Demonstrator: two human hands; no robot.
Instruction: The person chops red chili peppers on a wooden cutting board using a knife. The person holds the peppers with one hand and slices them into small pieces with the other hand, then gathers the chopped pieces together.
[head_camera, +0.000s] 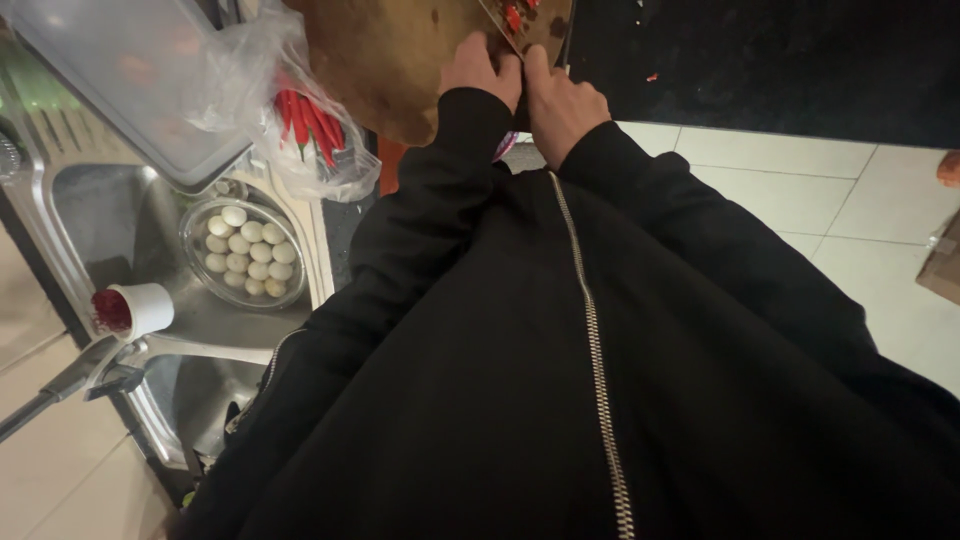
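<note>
My left hand (480, 65) and my right hand (560, 105) sit close together, touching, at the near edge of a round wooden chopping board (390, 60). Both come out of black jacket sleeves. A knife blade (512, 22) with red chili pieces on it sticks out just beyond the hands. My right hand is curled into a fist where the handle appears to be, though the handle itself is hidden. My left hand's fingers are bent down onto the board beside the blade, and what lies under them is hidden.
A clear plastic bag of red chilies (310, 125) lies left of the board. In the steel sink (100, 215) stand a glass bowl of small white eggs (245, 250) and a white cup with red paste (135, 305), near a tap (90, 365). Dark worktop (760, 60); white floor tiles (800, 200).
</note>
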